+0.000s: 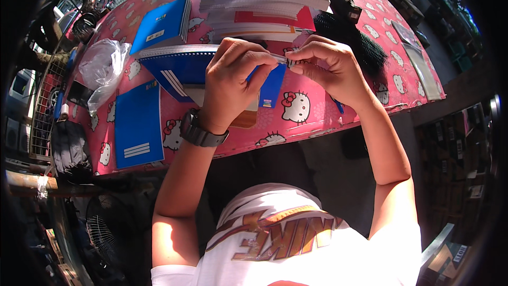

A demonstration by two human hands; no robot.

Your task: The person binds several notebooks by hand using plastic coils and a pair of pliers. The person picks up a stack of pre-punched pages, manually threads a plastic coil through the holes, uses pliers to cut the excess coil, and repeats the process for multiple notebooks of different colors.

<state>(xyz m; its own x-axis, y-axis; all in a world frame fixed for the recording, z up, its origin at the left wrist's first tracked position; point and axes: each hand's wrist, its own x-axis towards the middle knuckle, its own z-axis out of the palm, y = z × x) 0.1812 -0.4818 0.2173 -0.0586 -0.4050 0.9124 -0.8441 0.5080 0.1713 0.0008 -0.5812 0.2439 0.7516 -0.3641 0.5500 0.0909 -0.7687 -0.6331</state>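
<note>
At the centre of the frame a thin silvery strip (283,59) is held between both hands, above a pink patterned table (317,116). The left hand (233,82) is pinched shut on the strip's left part, thumb against forefinger. The right hand (328,66) is closed on its right end in the same way. What the strip is cannot be told; it is small and partly covered by the fingers.

Beneath the hands lies a blue notebook (180,69), with a further blue book (138,124) at lower left and another (161,24) at upper left. A stack of books (264,2) occupies the top centre, a black brush (352,37) lies to its right, and a clear plastic bag (103,66) is at the left.

Judgement: fine two-handed work is in hand. It would be done best with the pinches kept close together near the working point, the strip kept level over the table, and pressure applied lightly so that it is not bent or dropped.
</note>
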